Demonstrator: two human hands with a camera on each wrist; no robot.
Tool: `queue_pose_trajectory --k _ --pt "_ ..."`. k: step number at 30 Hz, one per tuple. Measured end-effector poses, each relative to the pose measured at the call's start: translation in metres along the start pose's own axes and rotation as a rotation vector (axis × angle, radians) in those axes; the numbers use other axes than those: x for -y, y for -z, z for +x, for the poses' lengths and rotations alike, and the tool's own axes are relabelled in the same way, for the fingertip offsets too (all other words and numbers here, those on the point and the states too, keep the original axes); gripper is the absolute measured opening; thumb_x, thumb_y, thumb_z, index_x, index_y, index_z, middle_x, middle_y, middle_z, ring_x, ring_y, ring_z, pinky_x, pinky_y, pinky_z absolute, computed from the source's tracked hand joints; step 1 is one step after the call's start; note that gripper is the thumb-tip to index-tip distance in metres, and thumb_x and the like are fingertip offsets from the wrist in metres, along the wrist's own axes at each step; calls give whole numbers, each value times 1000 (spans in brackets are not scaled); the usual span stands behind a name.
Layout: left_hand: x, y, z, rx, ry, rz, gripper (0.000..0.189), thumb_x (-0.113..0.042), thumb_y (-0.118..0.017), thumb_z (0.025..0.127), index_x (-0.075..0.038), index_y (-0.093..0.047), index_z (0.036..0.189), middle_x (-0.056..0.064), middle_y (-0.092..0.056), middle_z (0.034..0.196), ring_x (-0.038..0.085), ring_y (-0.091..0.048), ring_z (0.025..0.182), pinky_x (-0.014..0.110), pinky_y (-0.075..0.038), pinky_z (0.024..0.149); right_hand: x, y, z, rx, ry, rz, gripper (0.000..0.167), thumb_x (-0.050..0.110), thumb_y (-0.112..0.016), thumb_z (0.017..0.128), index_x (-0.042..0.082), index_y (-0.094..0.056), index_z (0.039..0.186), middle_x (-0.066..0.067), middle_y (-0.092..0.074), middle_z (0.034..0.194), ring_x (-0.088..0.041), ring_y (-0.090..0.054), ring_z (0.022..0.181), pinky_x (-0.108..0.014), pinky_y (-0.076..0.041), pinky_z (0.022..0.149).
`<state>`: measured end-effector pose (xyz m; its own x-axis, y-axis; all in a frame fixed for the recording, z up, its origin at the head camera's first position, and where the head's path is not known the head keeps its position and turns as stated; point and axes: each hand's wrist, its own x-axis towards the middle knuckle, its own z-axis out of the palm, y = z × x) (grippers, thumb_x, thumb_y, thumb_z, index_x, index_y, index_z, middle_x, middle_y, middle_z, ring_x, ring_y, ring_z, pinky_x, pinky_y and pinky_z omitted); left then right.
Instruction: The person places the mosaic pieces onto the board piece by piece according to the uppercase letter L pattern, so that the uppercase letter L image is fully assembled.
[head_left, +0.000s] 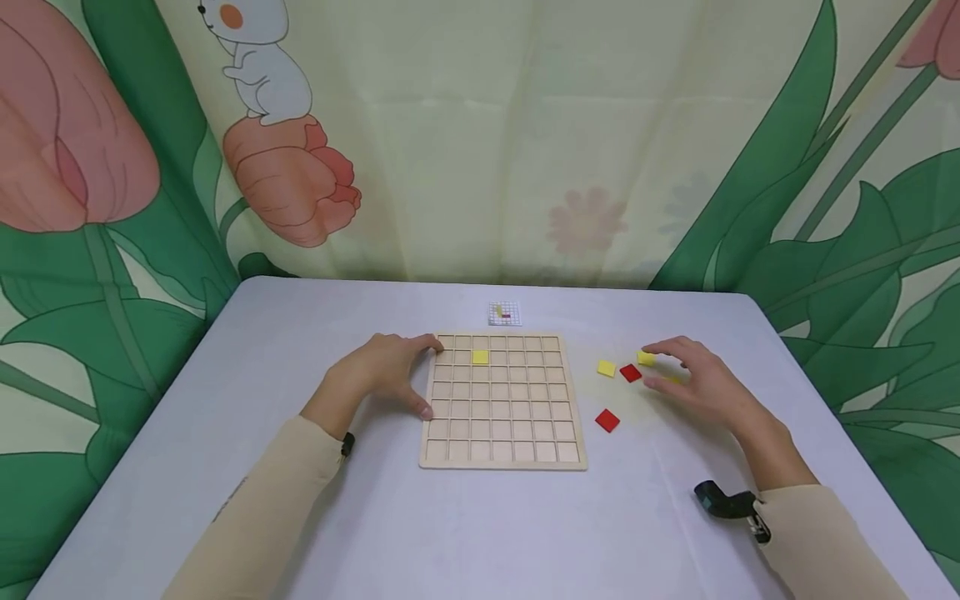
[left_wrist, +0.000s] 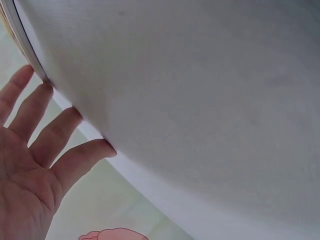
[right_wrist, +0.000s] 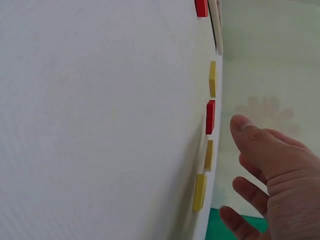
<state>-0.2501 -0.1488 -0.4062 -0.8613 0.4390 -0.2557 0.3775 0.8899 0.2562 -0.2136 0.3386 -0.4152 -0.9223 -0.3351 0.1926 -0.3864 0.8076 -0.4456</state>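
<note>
A wooden grid board (head_left: pixel 503 466) lies on the table with one yellow square tile (head_left: pixel 480 357) in a compartment of its top row. My left hand (head_left: pixel 382 371) is at the board's left side, thumb on the edge and index finger by the top left corner; in the left wrist view its fingers (left_wrist: pixel 65 132) are spread. To the right of the board, my right hand (head_left: pixel 697 375) hovers over loose tiles, thumb and fingers apart. Nearest its fingertips is a yellow tile (head_left: pixel 645 358); another yellow tile (head_left: pixel 675 380) is partly hidden beneath the hand.
Between board and right hand lie a yellow tile (head_left: pixel 606 368) and a red tile (head_left: pixel 631 372), with a second red tile (head_left: pixel 607 420) nearer the front. A small card (head_left: pixel 505 313) printed with a coloured grid lies behind the board. A patterned curtain (head_left: pixel 465 167) hangs behind the table.
</note>
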Motion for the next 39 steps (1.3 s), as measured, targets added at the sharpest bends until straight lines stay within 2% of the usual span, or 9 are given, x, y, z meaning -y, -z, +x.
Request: queue_pose_trajectory --k 6,12,22,28,34,39 --pt "-2 1 -1 -4 15 0 107 -68 -93 55 -31 -48 145 6 -68 121 30 -63 110 49 -52 95 -9 2 -4 24 -36 0 51 19 -80 91 7 -60 137 -18 -59 137 -42 -49 127 -65 -47 97" --pt "-5 -1 2 9 17 -13 108 -67 -94 55 -31 -48 146 6 -66 125 30 -62 113 48 -52 97 -17 3 -9 84 -94 15 58 21 -82 89 5 -58 140 -21 -57 140 -45 -47 131 -67 -44 102" --pt "-2 0 4 5 26 9 108 -67 -94 54 -31 -47 144 7 -67 118 28 -63 107 47 -53 93 -30 8 -12 116 -150 45 69 26 -86 86 8 -52 144 -19 -66 133 -39 -57 125 -61 -46 103" --pt "-1 -1 3 1 23 -2 109 -67 -94 54 -30 -46 145 7 -68 117 29 -63 106 48 -53 93 -32 7 -12 126 -158 39 65 24 -85 86 9 -55 141 -16 -71 126 -43 -56 124 -63 -44 104" --pt "-2 0 2 -3 29 -12 110 -67 -94 54 -31 -47 145 8 -67 118 30 -63 107 48 -53 93 -35 6 -15 104 -153 39 57 22 -86 85 8 -61 135 -14 -75 117 -43 -56 122 -66 -40 105" --pt "-3 0 3 3 37 -7 109 -67 -94 53 -32 -47 145 9 -67 119 30 -63 108 48 -53 93 -35 5 -17 95 -133 34 47 18 -84 87 8 -67 130 -13 -75 114 -41 -58 120 -64 -42 104"
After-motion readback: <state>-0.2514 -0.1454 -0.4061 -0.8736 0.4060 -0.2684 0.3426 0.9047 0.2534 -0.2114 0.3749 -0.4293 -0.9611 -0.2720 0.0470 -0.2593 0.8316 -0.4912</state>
